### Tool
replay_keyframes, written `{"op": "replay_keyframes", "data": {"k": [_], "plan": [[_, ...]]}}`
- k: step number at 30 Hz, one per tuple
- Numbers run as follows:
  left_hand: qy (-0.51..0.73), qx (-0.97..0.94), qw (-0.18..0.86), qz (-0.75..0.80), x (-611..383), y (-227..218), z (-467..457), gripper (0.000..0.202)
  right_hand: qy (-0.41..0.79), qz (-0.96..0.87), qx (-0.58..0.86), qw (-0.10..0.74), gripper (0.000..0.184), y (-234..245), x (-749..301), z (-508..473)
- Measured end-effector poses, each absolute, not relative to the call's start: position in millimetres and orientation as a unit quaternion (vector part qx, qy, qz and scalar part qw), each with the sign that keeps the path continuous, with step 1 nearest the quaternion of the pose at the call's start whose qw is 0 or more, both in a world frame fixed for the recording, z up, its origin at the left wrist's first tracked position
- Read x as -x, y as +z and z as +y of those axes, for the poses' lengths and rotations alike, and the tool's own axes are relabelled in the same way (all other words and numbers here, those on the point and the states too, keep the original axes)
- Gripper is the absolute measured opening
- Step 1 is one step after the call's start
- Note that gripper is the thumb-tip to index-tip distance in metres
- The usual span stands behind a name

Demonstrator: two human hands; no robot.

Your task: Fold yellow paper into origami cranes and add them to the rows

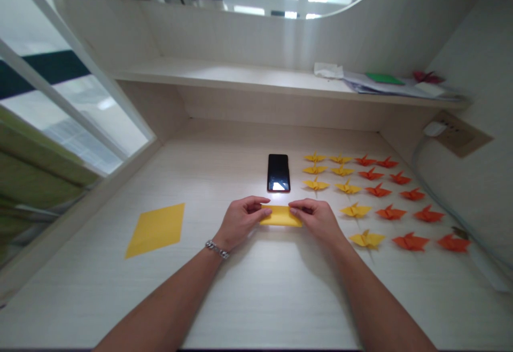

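Note:
A yellow sheet of origami paper (pixel 280 216), folded over into a narrow rectangle, is held just in front of the phone. My left hand (pixel 243 217) pinches its left end between thumb and fingers. At the other end, my right hand (pixel 316 217) grips the top right corner the same way. A silver chain bracelet (pixel 217 249) circles my left wrist. Flat on the desk to the left lies another yellow paper sheet (pixel 157 230), unfolded. Beyond my hands rests a black phone (pixel 278 172) with its screen up.
Several yellow paper cranes (pixel 315 184) and orange paper cranes (pixel 390 212) stand in rows on the right of the desk (pixel 256 298). Papers (pixel 372 84) and a crumpled tissue (pixel 328 70) lie on the shelf above. A cable (pixel 436 197) runs from the wall socket (pixel 460 134) along the right edge.

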State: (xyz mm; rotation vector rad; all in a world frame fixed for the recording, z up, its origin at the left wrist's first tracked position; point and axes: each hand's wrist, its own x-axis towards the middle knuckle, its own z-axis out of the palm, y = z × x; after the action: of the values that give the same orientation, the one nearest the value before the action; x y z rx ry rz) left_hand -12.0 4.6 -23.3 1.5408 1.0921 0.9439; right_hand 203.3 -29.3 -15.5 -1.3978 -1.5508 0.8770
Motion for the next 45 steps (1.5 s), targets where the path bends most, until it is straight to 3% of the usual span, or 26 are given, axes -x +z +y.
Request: {"op": "replay_keyframes", "data": {"k": [29,38,45], "plan": [[0.367,-0.649,0.481,0.461,11.4,-14.7,2.7,0.025,0.347,-0.629,0.566,0.404,0.018,-11.1,-202.9,-30.9],[0.258,-0.739,0.463,0.416,10.2,-3.4,-2.4,0.022,0.338,-0.685,0.527,0.371,0.013,-6.1,-194.8,-36.4],[0.311,-0.704,0.456,0.447,5.1,-7.4,-6.3,0.025,0.471,-0.501,0.537,0.488,0.031,-15.5,-189.3,-29.7]]}}
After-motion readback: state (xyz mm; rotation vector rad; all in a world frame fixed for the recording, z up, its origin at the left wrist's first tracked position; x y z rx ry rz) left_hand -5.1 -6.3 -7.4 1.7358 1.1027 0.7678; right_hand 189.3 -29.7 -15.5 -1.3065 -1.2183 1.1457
